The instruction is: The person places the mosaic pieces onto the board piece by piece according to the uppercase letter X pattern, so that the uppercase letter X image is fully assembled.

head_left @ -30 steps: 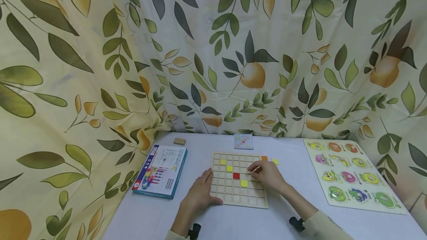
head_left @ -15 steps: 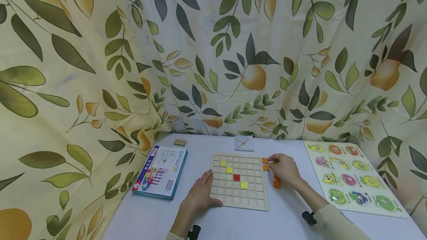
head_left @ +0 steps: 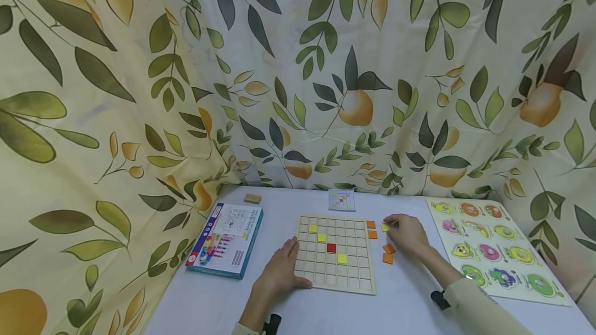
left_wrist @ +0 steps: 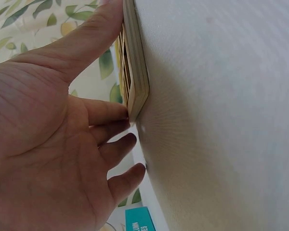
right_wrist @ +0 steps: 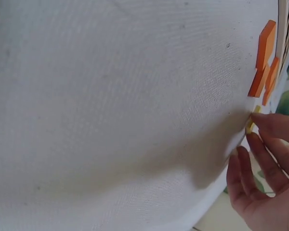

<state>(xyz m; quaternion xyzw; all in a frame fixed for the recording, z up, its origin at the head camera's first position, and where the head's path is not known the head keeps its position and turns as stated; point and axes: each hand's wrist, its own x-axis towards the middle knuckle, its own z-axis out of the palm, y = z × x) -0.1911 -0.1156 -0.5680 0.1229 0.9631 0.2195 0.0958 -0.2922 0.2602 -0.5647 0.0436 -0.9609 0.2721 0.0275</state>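
Note:
A wooden grid board (head_left: 316, 273) lies flat on the table, with several yellow tiles and one red tile (head_left: 331, 248) set in its squares along a diagonal. My left hand (head_left: 279, 268) rests at the board's left corner, thumb along the near edge and fingers along the left side; the left wrist view shows its fingers (left_wrist: 108, 108) fairly straight against the rim. To the right of the board, my right hand (head_left: 410, 234) pinches a yellow tile (head_left: 385, 227) between thumb and fingertips. In the right wrist view that yellow tile (right_wrist: 253, 120) is close to the tabletop.
Several orange tiles (head_left: 388, 258) lie between the board and my right hand. A small pattern card (head_left: 341, 200) and a wooden block (head_left: 252, 199) are behind. A boxed set (head_left: 225, 239) stands left, a fruit puzzle board (head_left: 493, 247) right. A patterned curtain (head_left: 298, 76) surrounds the table.
My right hand has moved from over the board's right side to the tabletop right of it and now pinches a yellow tile. My left hand stays at the board's corner.

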